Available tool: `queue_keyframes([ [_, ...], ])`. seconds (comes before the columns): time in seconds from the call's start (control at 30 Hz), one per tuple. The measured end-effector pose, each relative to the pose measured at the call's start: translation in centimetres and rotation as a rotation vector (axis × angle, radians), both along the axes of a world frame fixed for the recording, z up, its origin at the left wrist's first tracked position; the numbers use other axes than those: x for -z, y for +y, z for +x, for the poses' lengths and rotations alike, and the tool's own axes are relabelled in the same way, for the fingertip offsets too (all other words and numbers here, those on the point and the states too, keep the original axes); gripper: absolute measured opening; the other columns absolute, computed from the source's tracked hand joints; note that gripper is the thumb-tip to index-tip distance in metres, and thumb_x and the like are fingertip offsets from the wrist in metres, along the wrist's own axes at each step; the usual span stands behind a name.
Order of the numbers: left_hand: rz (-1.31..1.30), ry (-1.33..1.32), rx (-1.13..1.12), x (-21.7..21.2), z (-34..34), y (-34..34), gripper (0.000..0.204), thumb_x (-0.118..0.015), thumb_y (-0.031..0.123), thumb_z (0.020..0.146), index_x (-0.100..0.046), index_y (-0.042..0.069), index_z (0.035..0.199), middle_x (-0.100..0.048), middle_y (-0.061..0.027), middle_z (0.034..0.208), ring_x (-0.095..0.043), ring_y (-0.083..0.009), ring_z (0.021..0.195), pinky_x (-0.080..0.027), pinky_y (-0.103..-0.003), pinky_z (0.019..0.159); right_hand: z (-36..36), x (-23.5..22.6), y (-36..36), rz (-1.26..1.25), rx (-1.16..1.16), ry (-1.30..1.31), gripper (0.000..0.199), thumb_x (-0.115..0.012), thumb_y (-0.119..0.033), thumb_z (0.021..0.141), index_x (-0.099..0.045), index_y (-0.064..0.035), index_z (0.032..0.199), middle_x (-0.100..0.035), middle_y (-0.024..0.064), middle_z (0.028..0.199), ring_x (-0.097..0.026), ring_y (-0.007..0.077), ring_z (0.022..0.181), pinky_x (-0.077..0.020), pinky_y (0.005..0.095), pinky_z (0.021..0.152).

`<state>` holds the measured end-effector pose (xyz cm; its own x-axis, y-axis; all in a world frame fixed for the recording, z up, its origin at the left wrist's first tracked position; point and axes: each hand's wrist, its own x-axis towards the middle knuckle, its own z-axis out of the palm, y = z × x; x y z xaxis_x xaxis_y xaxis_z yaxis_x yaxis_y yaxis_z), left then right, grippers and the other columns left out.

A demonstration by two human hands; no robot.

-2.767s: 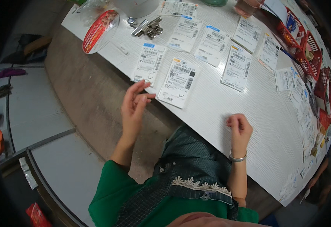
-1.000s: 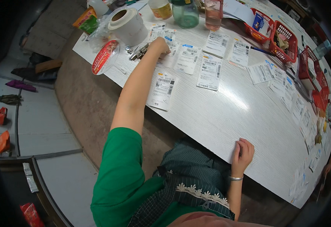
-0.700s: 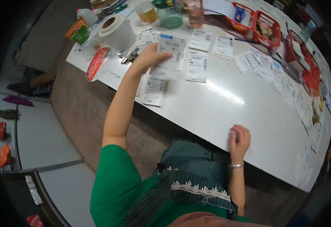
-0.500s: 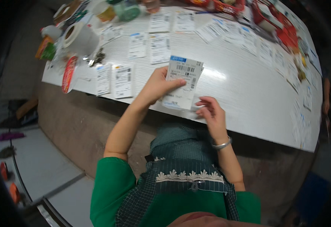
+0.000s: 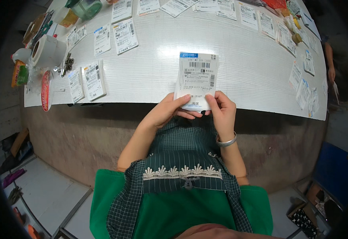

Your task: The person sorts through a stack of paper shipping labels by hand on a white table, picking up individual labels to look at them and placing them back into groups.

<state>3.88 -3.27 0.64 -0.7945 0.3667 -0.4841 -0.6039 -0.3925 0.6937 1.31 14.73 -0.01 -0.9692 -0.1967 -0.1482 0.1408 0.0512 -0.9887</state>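
A stack of shipping labels point(image 5: 198, 77), white with a blue strip at the top, is held between both hands near the table's front edge. My left hand point(image 5: 168, 109) grips its lower left corner, thumb on top and fingers beneath. At the lower right corner my right hand point(image 5: 223, 109), with a silver bangle on the wrist, pinches the stack between thumb and fingers. To the left, two piles of labels, one narrower point(image 5: 76, 84) and one thicker point(image 5: 94, 81), lie side by side on the white table point(image 5: 150, 59).
More label piles point(image 5: 125, 36) lie across the far side and down the right point(image 5: 302, 94). At the left stand a white roll point(image 5: 46, 51), metal pieces point(image 5: 67, 65) and a red oval packet point(image 5: 45, 91). A green tub point(image 5: 84, 8) is at the back. Another person's hand point(image 5: 332, 75) shows at far right.
My right hand, apart from the labels before, has come onto the stack's lower right corner. The stack is now upright and squared in both hands. The view has shifted right.
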Motion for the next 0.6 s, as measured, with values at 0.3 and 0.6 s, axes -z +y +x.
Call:
queue_keyframes([
  [0.3,-0.057,0.007,-0.092,1.0,0.0,1.4,0.047,-0.05,0.021,0.094,-0.041,-0.014,0.124,-0.059,-0.024,0.109,-0.066,-0.0283,0.088,-0.059,-0.028,0.071,-0.6,1.2,1.0,0.094,0.063,0.02,0.012,-0.065,-0.008,0.085,-0.063,0.0036,0.08,-0.057,-0.0001,0.061,-0.048,0.0029,0.052,-0.0368,0.0182,0.045],
  [0.6,-0.156,0.03,-0.214,1.6,0.7,2.2,0.04,-0.055,0.021,0.092,-0.05,-0.01,0.118,-0.062,-0.0178,0.106,-0.064,-0.0202,0.09,-0.057,-0.029,0.073,0.1,1.0,1.2,0.059,0.145,-0.049,0.017,-0.07,-0.004,0.08,-0.058,0.0006,0.07,-0.055,-0.0028,0.058,-0.047,0.0011,0.049,-0.0368,0.0166,0.043],
])
